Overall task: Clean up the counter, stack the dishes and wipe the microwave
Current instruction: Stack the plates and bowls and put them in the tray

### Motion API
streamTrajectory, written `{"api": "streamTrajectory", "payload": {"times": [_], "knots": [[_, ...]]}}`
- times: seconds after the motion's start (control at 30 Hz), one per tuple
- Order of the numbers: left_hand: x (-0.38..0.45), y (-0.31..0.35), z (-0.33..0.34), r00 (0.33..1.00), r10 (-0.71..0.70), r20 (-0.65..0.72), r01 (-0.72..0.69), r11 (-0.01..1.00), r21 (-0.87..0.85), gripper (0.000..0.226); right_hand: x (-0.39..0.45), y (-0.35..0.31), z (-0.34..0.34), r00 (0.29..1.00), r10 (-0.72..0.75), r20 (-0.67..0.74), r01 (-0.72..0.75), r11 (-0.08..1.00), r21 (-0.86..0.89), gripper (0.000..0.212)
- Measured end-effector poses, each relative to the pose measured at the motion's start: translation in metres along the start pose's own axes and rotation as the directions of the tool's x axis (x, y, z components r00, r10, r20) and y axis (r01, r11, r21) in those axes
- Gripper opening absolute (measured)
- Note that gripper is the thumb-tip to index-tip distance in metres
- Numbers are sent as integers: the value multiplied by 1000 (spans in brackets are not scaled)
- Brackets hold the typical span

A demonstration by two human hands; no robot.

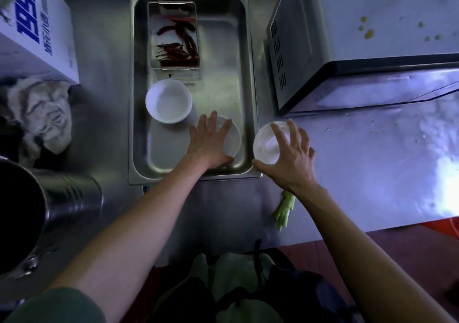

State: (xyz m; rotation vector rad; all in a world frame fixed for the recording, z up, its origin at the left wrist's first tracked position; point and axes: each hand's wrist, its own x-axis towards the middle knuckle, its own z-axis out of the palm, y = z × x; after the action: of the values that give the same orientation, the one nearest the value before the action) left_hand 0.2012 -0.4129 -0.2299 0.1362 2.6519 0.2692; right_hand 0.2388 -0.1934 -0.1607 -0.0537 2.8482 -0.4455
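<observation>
A steel tray [248, 99] lies on the counter with a white bowl [169, 101] in its middle. My left hand [211, 141] lies flat, fingers spread, on a small white dish [233, 138] in the tray's near right corner. My right hand [290, 156] grips a clear round bowl [267, 146] from above, just right of the tray's rim. The microwave [347, 31] stands at the right, with yellow-green spots on its top.
A small container of red chillies [173, 36] sits at the tray's far end. A white box with blue print [34, 29] and a crumpled cloth [42, 114] are at the left. A steel pot [24, 210] stands near left. A green vegetable scrap [284, 208] lies near the counter edge.
</observation>
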Motion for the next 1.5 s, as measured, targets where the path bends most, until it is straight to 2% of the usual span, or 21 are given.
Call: {"api": "streamTrajectory", "payload": {"times": [0.2, 0.37, 0.57, 0.83, 1.0, 1.2, 1.5], "knots": [[-6, -12, 6, 998, 23, -52, -25, 999, -33, 107, 2, -14, 0, 999, 36, 5, -36, 999, 20, 104], [-35, -35, 6, 987, -10, -160, -8, 994, -109, 80, 12, -39, 3, 999, -54, 0, 54, 998, 23, 106], [-70, -63, -13, 978, -93, -187, 40, 961, -272, 62, 30, -90, 19, 986, -164, 5, 164, 986, 16, 108], [-92, -101, -20, 942, -148, -300, 38, 938, -344, 51, 53, -119, 68, 973, -203, 107, 205, 979, -3, 108], [-94, -110, -14, 953, -138, -270, 30, 929, -368, 49, 63, -121, 93, 969, -131, 211, 147, 987, -59, 105], [-92, -113, -12, 966, -82, -245, -13, 932, -363, 47, 66, -122, 100, 966, -57, 253, 86, 990, -108, 106], [-88, -111, -10, 980, -51, -193, -20, 936, -350, 47, 66, -121, 97, 957, -52, 287, 90, 989, -120, 107]]}}
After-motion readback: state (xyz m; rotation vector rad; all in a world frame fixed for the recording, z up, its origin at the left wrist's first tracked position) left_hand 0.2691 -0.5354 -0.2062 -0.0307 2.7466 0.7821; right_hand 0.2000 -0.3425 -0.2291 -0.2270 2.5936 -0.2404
